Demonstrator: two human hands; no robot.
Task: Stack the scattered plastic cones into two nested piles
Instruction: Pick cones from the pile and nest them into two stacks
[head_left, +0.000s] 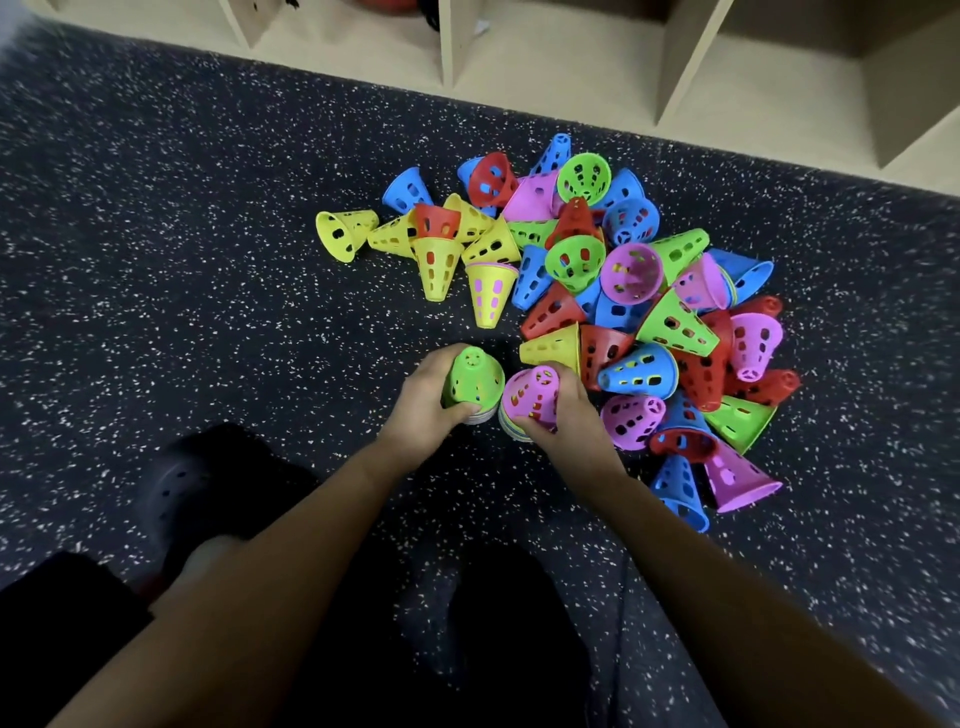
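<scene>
Green perforated plastic cone stack gripped by left hand; right hand grips pink perforated plastic cone stack (both on speckled floor).

Even, soft indoor light falls from above; the cones' colours look vivid. The floor smears with blur toward the left edge and corners. Wide-angle bending tilts the shelf. Dark, featureless shadow fills the bottom.
</scene>
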